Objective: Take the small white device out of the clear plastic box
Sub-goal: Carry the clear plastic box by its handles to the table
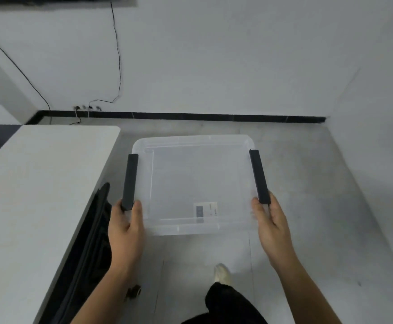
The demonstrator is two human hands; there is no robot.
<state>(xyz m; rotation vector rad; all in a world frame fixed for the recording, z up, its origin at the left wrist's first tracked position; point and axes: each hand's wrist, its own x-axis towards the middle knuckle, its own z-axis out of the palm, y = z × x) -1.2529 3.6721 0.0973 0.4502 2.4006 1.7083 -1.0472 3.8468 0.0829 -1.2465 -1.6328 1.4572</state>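
The clear plastic box (191, 160) is held in the air above the grey floor, its translucent lid facing me. Two black latch handles run along its sides, one on the left (130, 181) and one on the right (259, 176). My left hand (125, 225) grips the near end of the left edge, and my right hand (270, 223) grips the near end of the right edge. A small label (206, 210) shows near the box's front right. I cannot make out a small white device through the plastic.
A white table (39, 195) stands at the left, with a black chair (90, 242) tucked along its edge. My foot (222, 273) and dark trouser leg show below the box. A wall with a black skirting and cables (118, 66) lies ahead.
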